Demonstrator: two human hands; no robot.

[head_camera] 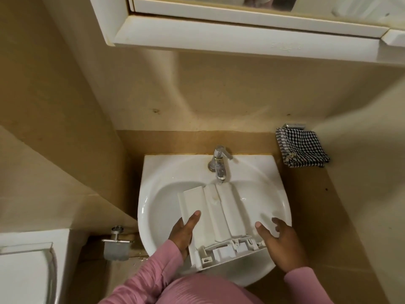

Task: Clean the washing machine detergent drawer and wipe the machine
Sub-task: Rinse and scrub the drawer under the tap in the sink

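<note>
The white detergent drawer (pixel 215 218) is held underside up over the white sink (pixel 153 207), its far end just under the chrome tap (pixel 220 163). My left hand (pixel 184 232) grips its left edge, thumb lying across the top surface. My right hand (pixel 282 244) grips the right side near the front panel, thumb on the drawer. A small brownish stain shows on the drawer near the tap end. I cannot tell whether water is running.
A black-and-white checked cloth (pixel 301 149) hangs on the wall to the right of the sink. A mirror cabinet (pixel 241 40) juts out overhead. A toilet cistern (pixel 28 266) and a metal paper holder (pixel 117 244) stand at lower left.
</note>
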